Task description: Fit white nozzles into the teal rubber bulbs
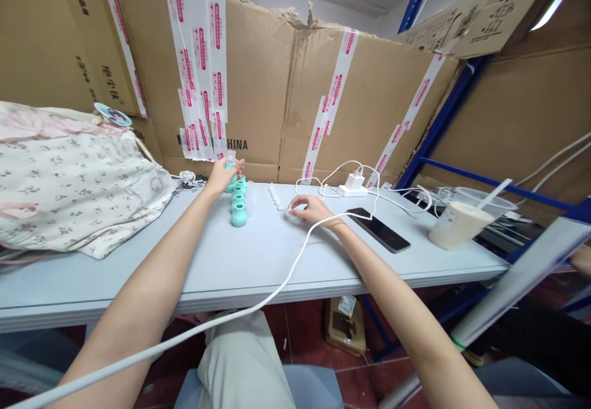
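Note:
My left hand reaches far across the white table, fingers closed around a small teal bottle at the back of a short row. More teal bottles stand in a line in front of it. My right hand rests palm down on the table with fingers spread, fingertips beside a row of small white caps. It holds nothing that I can see.
A floral cloth bundle fills the table's left. A black phone, a white charger with cables and a plastic cup with a straw lie on the right. Taped cardboard walls the back. A white cable crosses the table's front edge.

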Tool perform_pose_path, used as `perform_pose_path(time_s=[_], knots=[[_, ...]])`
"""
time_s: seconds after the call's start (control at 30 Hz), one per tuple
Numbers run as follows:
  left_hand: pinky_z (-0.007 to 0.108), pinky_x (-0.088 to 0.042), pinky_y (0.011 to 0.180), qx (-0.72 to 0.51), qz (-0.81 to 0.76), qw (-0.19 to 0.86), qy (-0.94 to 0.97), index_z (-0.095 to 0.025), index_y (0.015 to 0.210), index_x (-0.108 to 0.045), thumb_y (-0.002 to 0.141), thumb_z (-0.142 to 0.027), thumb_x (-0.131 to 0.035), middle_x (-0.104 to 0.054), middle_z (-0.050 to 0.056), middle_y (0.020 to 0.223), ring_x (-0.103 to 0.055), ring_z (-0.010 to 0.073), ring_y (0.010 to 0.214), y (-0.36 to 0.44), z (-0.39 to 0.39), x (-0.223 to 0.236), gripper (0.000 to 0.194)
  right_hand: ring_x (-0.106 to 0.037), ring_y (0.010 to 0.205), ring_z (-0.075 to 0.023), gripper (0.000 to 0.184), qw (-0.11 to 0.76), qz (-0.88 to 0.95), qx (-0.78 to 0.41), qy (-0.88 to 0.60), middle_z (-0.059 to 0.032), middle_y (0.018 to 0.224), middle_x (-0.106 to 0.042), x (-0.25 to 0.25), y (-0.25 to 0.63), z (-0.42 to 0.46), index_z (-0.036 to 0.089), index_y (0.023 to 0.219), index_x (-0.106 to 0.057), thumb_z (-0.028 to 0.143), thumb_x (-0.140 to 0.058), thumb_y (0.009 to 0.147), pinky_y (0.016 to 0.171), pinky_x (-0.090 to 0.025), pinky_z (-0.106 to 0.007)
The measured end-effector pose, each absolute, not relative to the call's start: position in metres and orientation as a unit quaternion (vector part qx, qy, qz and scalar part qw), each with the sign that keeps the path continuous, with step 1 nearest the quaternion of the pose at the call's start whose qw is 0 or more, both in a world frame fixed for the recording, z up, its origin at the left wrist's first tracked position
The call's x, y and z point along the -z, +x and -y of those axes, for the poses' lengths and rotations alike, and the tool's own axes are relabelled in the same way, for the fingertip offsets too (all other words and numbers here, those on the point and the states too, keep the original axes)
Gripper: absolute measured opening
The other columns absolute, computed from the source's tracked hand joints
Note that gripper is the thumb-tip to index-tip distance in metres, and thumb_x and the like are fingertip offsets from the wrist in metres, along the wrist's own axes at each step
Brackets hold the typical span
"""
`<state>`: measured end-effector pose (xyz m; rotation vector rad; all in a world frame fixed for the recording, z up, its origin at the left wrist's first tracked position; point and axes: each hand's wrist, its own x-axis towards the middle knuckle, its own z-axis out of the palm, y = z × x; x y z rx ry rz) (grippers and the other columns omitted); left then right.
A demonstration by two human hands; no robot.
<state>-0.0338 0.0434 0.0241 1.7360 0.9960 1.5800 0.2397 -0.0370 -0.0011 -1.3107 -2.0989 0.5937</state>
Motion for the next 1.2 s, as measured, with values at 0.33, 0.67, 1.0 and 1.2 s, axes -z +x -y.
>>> perform_pose_path(time_s=[0.33,0.67,1.0,1.2], knots=[[0.025,-0.042,0.056,-0.591,-0.418,0.244,0.646,-0.017,0.07,-0.056,0.068,-0.058,-0.06,-0.055,-0.001,0.053,-0.051,0.0121,0.051,-0.045,-0.055,-0.013,0.041,-0.059,0.074,-0.013,0.016,0.248,0.791,-0.055,-0.556,0.0012,0.092,-0.07,0.018,0.223,0.026,0.024,0.088,-0.067,0.036,-0.061,0.079,0.068,-0.038,-0.024],[0.024,-0.041,0.056,-0.571,-0.438,0.232,0.655,-0.017,0.068,-0.057,0.069,-0.056,-0.061,-0.056,0.0,0.054,-0.052,0.0119,0.051,-0.044,-0.053,-0.014,0.039,-0.061,0.087,-0.0167,0.018,0.234,0.765,-0.045,-0.598,0.0022,0.09,-0.071,0.02,0.211,0.035,0.026,0.095,-0.065,0.034,-0.061,0.08,0.072,-0.039,-0.025],[0.024,-0.041,0.053,-0.561,-0.419,0.247,0.67,-0.016,0.069,-0.057,0.067,-0.054,-0.063,-0.056,0.0,0.054,-0.051,0.0113,0.049,-0.043,-0.059,-0.014,0.038,-0.061,0.083,-0.0158,0.023,0.25,0.753,-0.073,-0.605,0.0038,0.084,-0.07,0.028,0.216,0.029,0.026,0.095,-0.065,0.037,-0.066,0.075,0.069,-0.038,-0.024],[0.024,-0.041,0.055,-0.583,-0.417,0.268,0.644,-0.016,0.072,-0.058,0.068,-0.05,-0.065,-0.056,0.0,0.055,-0.051,0.0111,0.05,-0.041,-0.055,-0.015,0.036,-0.06,0.081,-0.016,0.023,0.254,0.745,-0.062,-0.613,0.0029,0.083,-0.069,0.03,0.213,0.029,0.025,0.092,-0.067,0.041,-0.066,0.075,0.065,-0.036,-0.024]])
